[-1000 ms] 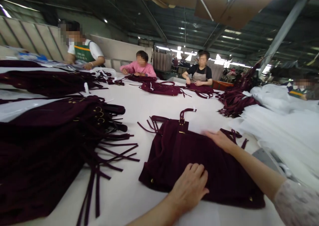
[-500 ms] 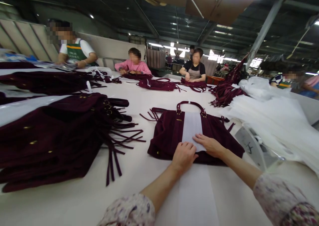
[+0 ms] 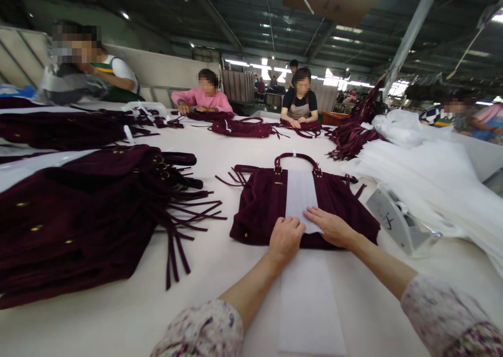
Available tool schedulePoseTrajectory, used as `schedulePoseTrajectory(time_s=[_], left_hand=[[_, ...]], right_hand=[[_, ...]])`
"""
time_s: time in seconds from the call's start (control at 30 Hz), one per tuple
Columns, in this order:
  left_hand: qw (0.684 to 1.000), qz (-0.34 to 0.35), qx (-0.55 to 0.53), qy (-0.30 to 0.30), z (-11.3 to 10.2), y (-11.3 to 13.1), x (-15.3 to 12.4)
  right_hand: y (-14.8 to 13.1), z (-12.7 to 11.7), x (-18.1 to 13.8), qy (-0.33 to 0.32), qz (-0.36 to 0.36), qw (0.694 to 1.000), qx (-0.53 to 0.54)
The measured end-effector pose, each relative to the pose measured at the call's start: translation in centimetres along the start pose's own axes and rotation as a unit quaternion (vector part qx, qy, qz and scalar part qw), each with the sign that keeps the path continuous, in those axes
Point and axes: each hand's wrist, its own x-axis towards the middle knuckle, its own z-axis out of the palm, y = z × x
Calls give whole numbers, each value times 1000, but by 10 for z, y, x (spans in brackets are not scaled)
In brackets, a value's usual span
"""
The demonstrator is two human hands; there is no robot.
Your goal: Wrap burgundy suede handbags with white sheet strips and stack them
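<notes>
A dark maroon handbag [image 3: 257, 202] lies on the table in front of me, its looped handle pointing away. A white paper strip [image 3: 300, 189] covers the middle of its upper face; more white strip comes out from under the near edge toward me. My left hand [image 3: 286, 239] is at that near edge, fingers curled over the left side of the strip, fingertips partly hidden. Resting flat on the strip, my right hand [image 3: 332, 226] has its fingers stretched out.
Stacked maroon bags [image 3: 90, 215] with dangling straps lie at left. On the right are a grey-white holder [image 3: 393, 220], white sheets [image 3: 428, 184] and a heap of maroon straps [image 3: 353, 139]. Co-workers sit across the table [image 3: 236, 152], several with maroon bags.
Both hands stay at the strip on the bag, the left fingers a little more curled. The view has shifted slightly. At far left, a co-worker has raised a grey, plastic-looking bundle.
</notes>
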Motion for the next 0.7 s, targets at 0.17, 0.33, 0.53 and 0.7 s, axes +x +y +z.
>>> schedulePoseTrajectory(time_s=[0.17,0.33,0.53,0.7], left_hand=[[999,35,-8,1,1,-3,0],[999,36,-22,2,-1,-2,-1],[999,31,-16,10,-1,-2,-1],[999,37,-11,12,-1,-3,-4]], right_hand=[[-23,-17,-39,30,9,997,71],[-46,-39,-87,-62,-83,992,70],[-61,-40,-89,-100,-125,986,40],[-60,-19,-71,-19,-138,989,-46]])
